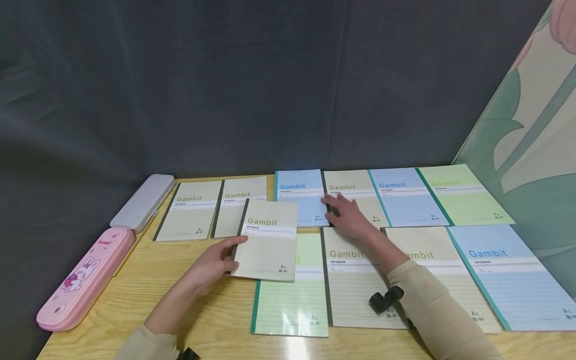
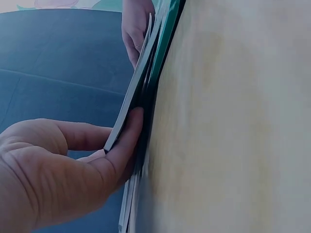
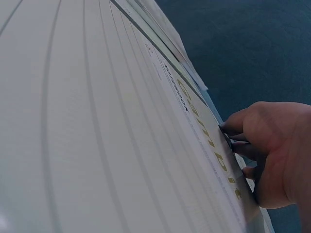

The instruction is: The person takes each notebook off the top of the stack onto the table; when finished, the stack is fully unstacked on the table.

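Note:
My left hand [image 1: 216, 260] pinches the left edge of a beige Gambit notebook [image 1: 270, 250] with a dark spine. That notebook is raised, overlapping part of a green notebook [image 1: 290, 310] and the corner of another beige notebook [image 1: 243, 187]. In the left wrist view, the thumb lies on one side of the held notebook [image 2: 127, 104] and fingers on the other. Over the back row, my right hand [image 1: 348, 215] rests its fingertips by the dark spine of a beige notebook [image 1: 353, 182], beside a blue notebook [image 1: 299, 192]. Its fingers are partly hidden in the right wrist view.
More beige, blue and green notebooks lie in two rows on the wooden table [image 1: 130, 310]. On the left are a pink pencil case [image 1: 85, 280] and a white case [image 1: 143, 200]. A dark curtain [image 1: 225, 90] hangs behind; a patterned panel [image 1: 540, 120] borders the right side.

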Demonstrator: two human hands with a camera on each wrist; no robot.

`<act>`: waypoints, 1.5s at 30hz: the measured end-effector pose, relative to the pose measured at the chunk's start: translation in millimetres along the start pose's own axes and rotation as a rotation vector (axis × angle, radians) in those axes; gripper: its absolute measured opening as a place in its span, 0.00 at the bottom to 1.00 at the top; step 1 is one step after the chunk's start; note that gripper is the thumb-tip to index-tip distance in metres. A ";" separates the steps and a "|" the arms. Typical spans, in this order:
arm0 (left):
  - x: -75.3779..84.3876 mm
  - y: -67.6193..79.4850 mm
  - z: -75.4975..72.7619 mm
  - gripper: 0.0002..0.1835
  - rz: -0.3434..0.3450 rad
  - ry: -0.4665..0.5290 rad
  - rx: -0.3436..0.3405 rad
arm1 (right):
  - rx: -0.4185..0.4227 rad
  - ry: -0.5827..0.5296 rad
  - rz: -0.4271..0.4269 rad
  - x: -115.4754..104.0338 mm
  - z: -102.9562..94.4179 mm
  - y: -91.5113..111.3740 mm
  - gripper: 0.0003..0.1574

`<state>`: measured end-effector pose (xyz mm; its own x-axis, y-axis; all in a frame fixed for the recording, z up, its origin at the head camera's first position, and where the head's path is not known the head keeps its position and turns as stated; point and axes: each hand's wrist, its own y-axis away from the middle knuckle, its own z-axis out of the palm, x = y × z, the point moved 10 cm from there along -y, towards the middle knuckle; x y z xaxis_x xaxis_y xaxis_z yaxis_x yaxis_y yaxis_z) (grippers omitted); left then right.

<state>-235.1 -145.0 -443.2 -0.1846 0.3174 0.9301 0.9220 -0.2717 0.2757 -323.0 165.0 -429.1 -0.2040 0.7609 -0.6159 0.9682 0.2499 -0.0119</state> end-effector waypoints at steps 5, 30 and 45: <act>-7.9 20.5 -7.4 0.40 -0.006 0.010 0.021 | -0.006 0.005 0.010 1.4 1.9 -1.2 0.31; -50.7 78.8 -33.2 0.39 -0.099 0.098 0.032 | -0.010 -0.001 0.013 3.2 1.5 0.2 0.32; -63.4 96.1 -38.1 0.41 -0.128 0.143 -0.043 | -0.008 0.006 0.005 3.3 1.9 -0.9 0.32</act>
<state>-147.8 -225.8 -466.4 -0.3492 0.2201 0.9108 0.8731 -0.2766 0.4016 -324.3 166.2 -432.6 -0.2005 0.7655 -0.6114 0.9679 0.2512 -0.0029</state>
